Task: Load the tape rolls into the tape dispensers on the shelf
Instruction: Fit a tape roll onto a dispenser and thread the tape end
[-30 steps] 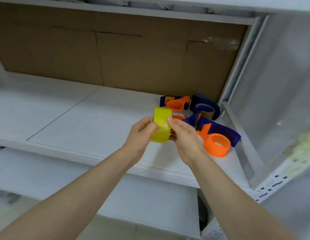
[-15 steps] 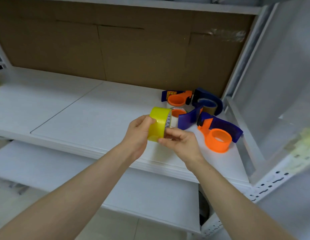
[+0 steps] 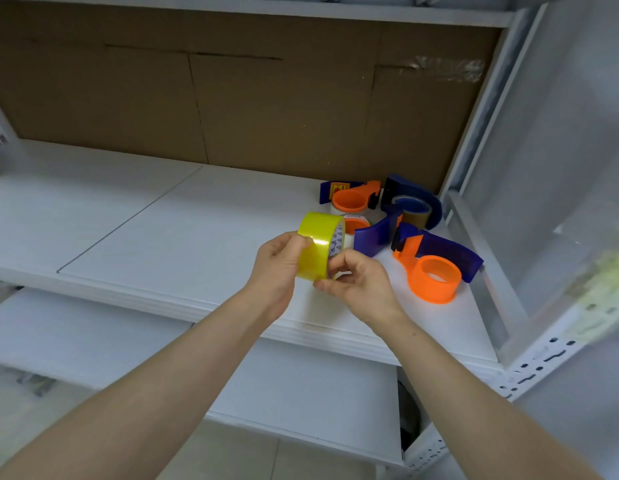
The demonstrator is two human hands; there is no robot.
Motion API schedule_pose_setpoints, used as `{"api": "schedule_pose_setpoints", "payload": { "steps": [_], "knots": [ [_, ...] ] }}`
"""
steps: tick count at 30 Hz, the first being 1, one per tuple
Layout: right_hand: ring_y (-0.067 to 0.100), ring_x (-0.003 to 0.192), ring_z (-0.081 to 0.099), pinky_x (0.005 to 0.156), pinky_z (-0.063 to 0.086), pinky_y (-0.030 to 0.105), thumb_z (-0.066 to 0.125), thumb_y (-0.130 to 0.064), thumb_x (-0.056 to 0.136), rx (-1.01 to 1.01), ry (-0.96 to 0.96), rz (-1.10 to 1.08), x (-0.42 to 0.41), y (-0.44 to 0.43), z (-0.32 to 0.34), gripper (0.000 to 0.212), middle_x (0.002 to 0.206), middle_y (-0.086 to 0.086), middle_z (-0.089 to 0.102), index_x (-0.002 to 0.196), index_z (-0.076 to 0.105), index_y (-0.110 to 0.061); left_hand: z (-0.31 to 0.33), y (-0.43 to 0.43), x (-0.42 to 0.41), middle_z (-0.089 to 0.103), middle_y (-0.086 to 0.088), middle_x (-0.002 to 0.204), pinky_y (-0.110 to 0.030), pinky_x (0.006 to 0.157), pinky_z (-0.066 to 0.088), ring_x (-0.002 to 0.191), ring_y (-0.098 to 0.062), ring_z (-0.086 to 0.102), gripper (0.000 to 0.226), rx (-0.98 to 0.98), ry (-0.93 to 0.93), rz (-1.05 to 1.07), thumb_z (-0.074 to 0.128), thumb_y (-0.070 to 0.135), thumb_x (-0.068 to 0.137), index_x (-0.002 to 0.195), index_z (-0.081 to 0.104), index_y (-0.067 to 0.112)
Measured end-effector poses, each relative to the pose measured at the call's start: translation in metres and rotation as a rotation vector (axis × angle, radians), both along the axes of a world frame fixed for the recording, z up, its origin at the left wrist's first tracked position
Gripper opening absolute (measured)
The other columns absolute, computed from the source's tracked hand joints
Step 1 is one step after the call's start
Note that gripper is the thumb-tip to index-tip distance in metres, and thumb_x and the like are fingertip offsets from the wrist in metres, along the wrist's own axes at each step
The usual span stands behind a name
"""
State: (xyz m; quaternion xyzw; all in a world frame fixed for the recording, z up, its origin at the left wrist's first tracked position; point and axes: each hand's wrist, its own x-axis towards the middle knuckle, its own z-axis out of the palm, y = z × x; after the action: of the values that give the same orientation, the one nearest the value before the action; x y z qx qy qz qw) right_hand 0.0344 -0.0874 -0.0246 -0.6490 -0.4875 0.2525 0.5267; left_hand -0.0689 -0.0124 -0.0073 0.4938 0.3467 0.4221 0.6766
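A yellow tape roll (image 3: 318, 244) stands on edge in the air just above the white shelf (image 3: 183, 237), its printed core facing right. My left hand (image 3: 276, 268) grips its left side. My right hand (image 3: 356, 282) pinches its lower right rim with thumb and fingers. Behind them on the shelf lie several blue-and-orange tape dispensers: an empty one (image 3: 436, 268) to the right, one (image 3: 353, 199) at the back, one (image 3: 413, 206) holding a brownish roll, and one (image 3: 373, 233) partly hidden behind the yellow roll.
A brown cardboard panel (image 3: 231, 98) backs the shelf. A white upright post (image 3: 484, 98) and a translucent side panel (image 3: 560, 168) close the right end. A lower white shelf (image 3: 301, 389) sits below, and the upper shelf board (image 3: 266, 8) runs overhead.
The roll has turned so its core faces right. My right hand has slid down from the roll's front to its lower rim. The view has shifted slightly.
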Motion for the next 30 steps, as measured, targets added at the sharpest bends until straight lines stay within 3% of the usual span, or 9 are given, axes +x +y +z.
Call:
{"api": "schedule_pose_setpoints", "payload": {
  "steps": [2,5,10,13,15,17,22,25,30],
  "knots": [
    [0.014,0.076,0.057,0.07,0.048,0.027,0.073,-0.005,0.075,-0.005,0.171,0.031,0.0,0.0,0.006,0.016,0.083,0.002,0.064,0.082,0.063,-0.016,-0.002,-0.003,-0.001,0.061,-0.007,0.08,-0.034,0.078,0.042,0.085,-0.022,0.054,0.005,0.018,-0.01,-0.018,0.058,0.012,0.079,0.077,0.063,0.013],
    [0.011,0.072,0.062,0.06,0.049,0.02,0.066,-0.003,0.082,0.057,0.402,0.055,0.001,0.001,0.016,0.017,0.086,0.003,0.068,0.096,0.065,-0.011,-0.007,-0.005,-0.004,0.063,-0.003,0.082,-0.032,0.081,0.043,0.087,-0.019,0.054,0.017,0.078,0.026,-0.042,0.054,0.005,0.084,0.081,0.065,0.018],
    [0.011,0.069,0.057,0.066,0.051,0.018,0.073,0.001,0.074,0.035,0.054,-0.006,-0.006,0.0,0.007,0.029,0.08,-0.001,0.06,0.074,0.056,-0.023,-0.001,-0.003,-0.004,0.064,-0.007,0.081,-0.031,0.078,0.045,0.082,-0.021,0.057,0.017,0.043,-0.006,0.012,0.051,0.003,0.089,0.081,0.064,0.011],
    [0.015,0.068,0.056,0.066,0.05,0.023,0.075,-0.001,0.072,0.015,-0.032,-0.026,-0.008,0.001,0.003,0.032,0.08,0.0,0.059,0.069,0.051,-0.022,0.004,0.0,-0.003,0.064,-0.009,0.083,-0.034,0.081,0.046,0.084,-0.022,0.058,0.014,0.046,0.0,0.004,0.053,0.007,0.089,0.082,0.064,0.011],
    [0.014,0.073,0.058,0.07,0.051,0.025,0.076,-0.001,0.072,0.012,0.009,0.004,-0.006,0.003,0.007,0.028,0.08,-0.001,0.061,0.074,0.056,-0.021,0.005,0.001,-0.003,0.064,-0.01,0.085,-0.036,0.082,0.045,0.087,-0.025,0.057,0.014,0.032,0.003,0.007,0.053,0.006,0.089,0.082,0.064,0.011],
    [0.01,0.076,0.061,0.07,0.052,0.021,0.072,-0.001,0.076,0.028,0.21,0.054,-0.004,0.003,0.014,0.022,0.083,-0.002,0.066,0.084,0.063,-0.019,0.004,0.001,-0.003,0.064,-0.01,0.085,-0.037,0.083,0.045,0.089,-0.025,0.056,0.017,0.034,0.002,-0.004,0.051,0.002,0.087,0.082,0.065,0.011],
    [0.008,0.072,0.062,0.057,0.049,0.017,0.063,-0.003,0.084,0.098,0.416,0.027,0.0,0.001,0.023,0.018,0.09,0.001,0.069,0.096,0.065,-0.016,0.003,-0.001,-0.005,0.066,-0.013,0.104,-0.042,0.095,0.047,0.101,-0.025,0.058,0.024,0.067,0.007,-0.076,0.053,0.0,0.084,0.095,0.069,0.016],
    [0.01,0.074,0.061,0.057,0.051,0.017,0.066,-0.002,0.082,0.108,0.353,0.002,-0.003,0.002,0.022,0.019,0.09,0.004,0.068,0.092,0.065,-0.017,0.004,-0.001,-0.005,0.066,-0.016,0.102,-0.044,0.095,0.047,0.097,-0.026,0.059,0.023,0.055,-0.003,-0.057,0.051,0.0,0.087,0.095,0.068,0.012],
    [0.013,0.077,0.056,0.071,0.051,0.023,0.073,-0.003,0.075,0.095,0.072,-0.037,-0.007,0.002,0.012,0.018,0.086,0.007,0.064,0.083,0.061,-0.012,0.011,0.002,-0.002,0.064,-0.012,0.092,-0.037,0.085,0.047,0.09,-0.024,0.058,0.013,-0.013,-0.02,0.007,0.053,0.007,0.089,0.089,0.066,0.007]
  ]
}}
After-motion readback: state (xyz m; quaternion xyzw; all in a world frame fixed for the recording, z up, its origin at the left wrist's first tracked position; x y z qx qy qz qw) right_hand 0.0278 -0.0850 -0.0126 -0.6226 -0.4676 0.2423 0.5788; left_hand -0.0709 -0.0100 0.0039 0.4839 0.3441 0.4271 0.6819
